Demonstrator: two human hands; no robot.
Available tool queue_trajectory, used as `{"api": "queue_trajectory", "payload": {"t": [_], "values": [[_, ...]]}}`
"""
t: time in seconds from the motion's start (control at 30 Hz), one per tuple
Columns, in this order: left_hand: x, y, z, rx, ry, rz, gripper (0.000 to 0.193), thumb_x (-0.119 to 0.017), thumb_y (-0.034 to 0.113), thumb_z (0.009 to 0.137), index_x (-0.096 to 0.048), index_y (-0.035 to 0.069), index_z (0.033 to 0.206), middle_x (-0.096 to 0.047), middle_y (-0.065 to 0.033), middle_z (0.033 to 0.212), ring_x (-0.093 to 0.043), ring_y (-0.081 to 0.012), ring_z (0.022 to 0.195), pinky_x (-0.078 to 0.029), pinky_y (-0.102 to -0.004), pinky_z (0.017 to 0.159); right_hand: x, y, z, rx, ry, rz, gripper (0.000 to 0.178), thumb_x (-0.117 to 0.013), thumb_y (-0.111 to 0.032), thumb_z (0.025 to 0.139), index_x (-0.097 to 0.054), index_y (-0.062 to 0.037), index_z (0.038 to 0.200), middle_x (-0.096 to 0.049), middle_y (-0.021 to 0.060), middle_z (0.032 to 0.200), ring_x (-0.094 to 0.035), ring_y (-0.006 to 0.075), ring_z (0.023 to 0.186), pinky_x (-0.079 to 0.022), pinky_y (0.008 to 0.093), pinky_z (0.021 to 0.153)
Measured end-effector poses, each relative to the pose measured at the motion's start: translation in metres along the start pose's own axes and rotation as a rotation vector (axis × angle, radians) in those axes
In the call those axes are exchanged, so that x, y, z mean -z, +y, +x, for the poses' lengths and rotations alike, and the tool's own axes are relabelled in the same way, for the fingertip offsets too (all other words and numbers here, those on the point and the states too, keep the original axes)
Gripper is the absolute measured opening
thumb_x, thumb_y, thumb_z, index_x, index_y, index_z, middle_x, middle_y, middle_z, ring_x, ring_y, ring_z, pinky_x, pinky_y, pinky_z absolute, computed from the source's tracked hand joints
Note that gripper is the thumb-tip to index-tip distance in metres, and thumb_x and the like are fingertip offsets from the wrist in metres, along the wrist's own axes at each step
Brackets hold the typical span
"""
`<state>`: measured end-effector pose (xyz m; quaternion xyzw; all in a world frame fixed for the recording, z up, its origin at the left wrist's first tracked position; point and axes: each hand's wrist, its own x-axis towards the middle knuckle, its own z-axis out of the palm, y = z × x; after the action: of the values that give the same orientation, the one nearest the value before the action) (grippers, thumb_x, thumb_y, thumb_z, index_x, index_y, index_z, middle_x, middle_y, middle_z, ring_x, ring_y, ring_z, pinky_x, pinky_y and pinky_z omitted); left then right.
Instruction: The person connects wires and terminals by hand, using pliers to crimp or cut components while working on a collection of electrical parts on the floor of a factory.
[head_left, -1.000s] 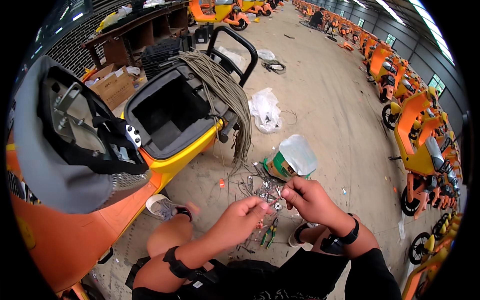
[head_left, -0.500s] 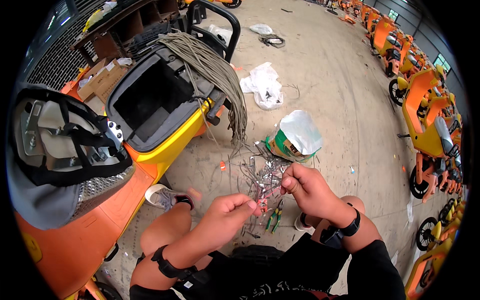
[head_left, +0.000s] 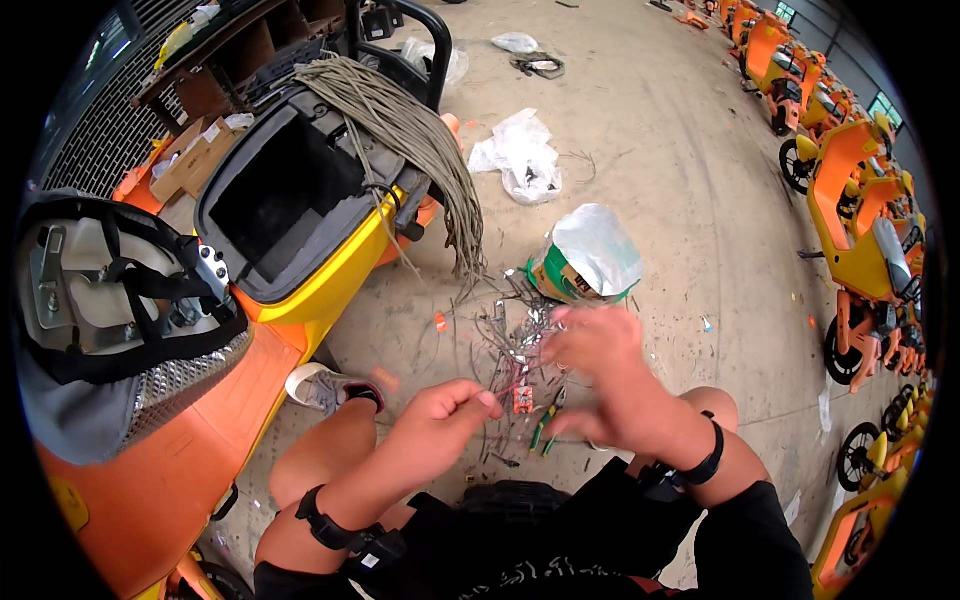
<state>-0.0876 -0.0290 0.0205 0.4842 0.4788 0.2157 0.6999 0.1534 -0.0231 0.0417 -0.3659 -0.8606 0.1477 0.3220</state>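
My left hand [head_left: 445,425] is closed in a pinch, thumb against forefinger. Whatever sits between those fingertips is too small to make out. Just right of them is a small red circuit board [head_left: 523,400] with thin wires around it. My right hand [head_left: 610,375] is blurred by motion, its thumb spread well away from the fingers, and nothing shows in it. Below it lies a pair of pliers [head_left: 548,424] with green and yellow handles. Beyond both hands, a pile of cut wires [head_left: 520,325] is scattered on the floor, partly covered by my right hand.
A green bag [head_left: 590,260] with a silvery top stands beyond the pile. On the left is a yellow and orange vehicle [head_left: 330,290] with an open black box and a coil of grey cord [head_left: 400,130]. A white plastic bag [head_left: 525,155] lies farther off. Orange scooters [head_left: 850,230] line the right.
My right hand has gone from a closed pinch to spread fingers, moving slightly. My left hand has shifted a little left, away from the circuit board, still pinched. The view has shifted slightly.
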Motion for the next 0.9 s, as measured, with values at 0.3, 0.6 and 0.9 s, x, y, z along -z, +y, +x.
{"api": "queue_trajectory", "payload": {"t": [0.3,0.6,0.9], "values": [[-0.01,-0.009,0.007,-0.058,-0.147,0.059,0.021,-0.05,0.021,0.102,-0.062,0.003,0.104,-0.05,0.0065,0.077,-0.042,-0.0022,0.068,-0.036,-0.0202,0.06,-0.017,0.012,-0.017,0.062,-0.143,0.012,0.024,-0.076,-0.014,0.078,-0.067,-0.0103,0.1,-0.063,0.0018,0.079,-0.062,0.0218,0.076,-0.045,0.0363,0.089],[-0.014,-0.005,0.006,-0.05,-0.196,0.066,0.019,-0.054,0.019,0.1,-0.063,0.002,0.096,-0.048,0.008,0.071,-0.039,-0.0014,0.063,-0.032,-0.0202,0.055,-0.02,0.006,-0.015,0.096,-0.096,0.123,0.017,-0.072,-0.007,0.075,-0.065,-0.0078,0.09,-0.062,0.0042,0.079,-0.063,0.0231,0.077,-0.048,0.0353,0.08],[-0.021,-0.006,-0.006,-0.044,-0.186,-0.01,0.017,-0.058,0.015,0.098,-0.064,0.001,0.09,-0.045,0.0092,0.063,-0.034,-0.0002,0.056,-0.026,-0.0213,0.048,-0.026,-0.002,-0.013,0.074,-0.073,0.216,0.015,-0.071,-0.008,0.066,-0.06,-0.0078,0.077,-0.056,0.0038,0.067,-0.059,0.0225,0.064,-0.046,0.0325,0.065]]}}
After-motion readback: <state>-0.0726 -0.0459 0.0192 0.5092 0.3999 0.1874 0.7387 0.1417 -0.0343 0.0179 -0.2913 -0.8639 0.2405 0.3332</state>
